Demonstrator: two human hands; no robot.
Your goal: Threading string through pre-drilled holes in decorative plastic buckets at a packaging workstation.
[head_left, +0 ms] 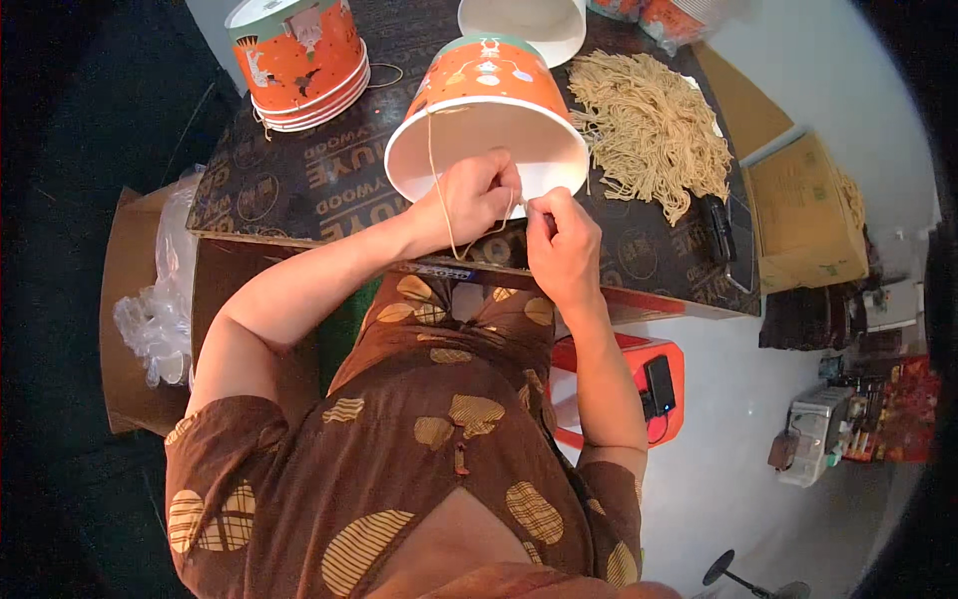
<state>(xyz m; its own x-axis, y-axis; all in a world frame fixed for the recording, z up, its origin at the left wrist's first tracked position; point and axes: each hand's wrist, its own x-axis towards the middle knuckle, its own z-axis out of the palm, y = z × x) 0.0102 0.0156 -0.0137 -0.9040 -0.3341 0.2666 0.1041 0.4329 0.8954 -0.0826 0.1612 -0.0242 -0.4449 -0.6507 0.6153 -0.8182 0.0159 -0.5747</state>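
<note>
A paper bucket [494,80], orange with a green band and white inside, lies tipped on the table with its mouth toward me. A thin beige cord [433,160] comes from near the upper left of its rim and hangs in a loop below my left hand [471,203]. That hand is closed, pinching the cord in front of the bucket's mouth. My right hand [564,245], also closed, pinches cord right beside it at the lower rim. Fingers hide most of the cord where the hands meet. To the right lies a heap of cut beige cords [654,130].
Nested orange buckets [299,70] stand upside down at the left on the dark printed table [269,205]. Behind is a white bucket [529,25]. A black tool [717,228] lies at the right edge. A cardboard box [808,215] and a red stool [671,374] stand at the right.
</note>
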